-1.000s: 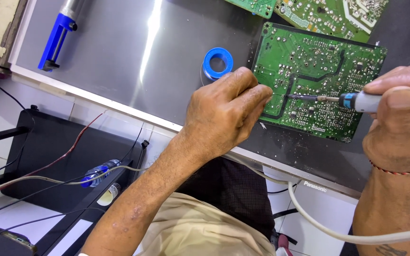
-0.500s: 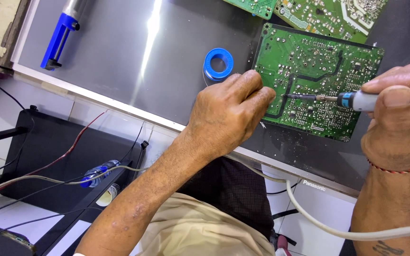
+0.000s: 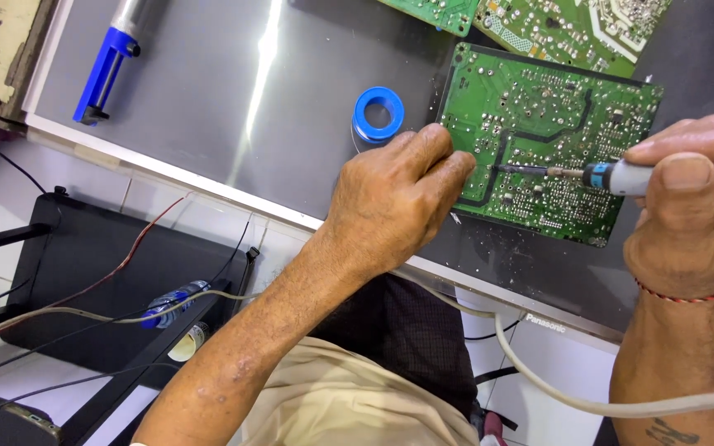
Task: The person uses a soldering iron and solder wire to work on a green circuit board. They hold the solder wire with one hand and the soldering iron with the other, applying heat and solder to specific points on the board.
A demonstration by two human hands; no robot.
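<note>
A green circuit board lies solder side up on a dark grey panel. My right hand grips a soldering iron with a grey handle and blue collar; its thin tip touches the board near its left middle. My left hand rests on the panel at the board's left edge, fingers curled and pinched close to the iron's tip. What the fingers hold is hidden. A blue solder spool stands just above my left hand.
A blue and silver desoldering pump lies at the panel's upper left. More green boards lie along the top edge. Below the panel sit a black stand with wires and a small bottle. The iron's grey cord loops below.
My left hand has edged slightly toward the board's left edge. The iron's tip stays at about the same spot on the board.
</note>
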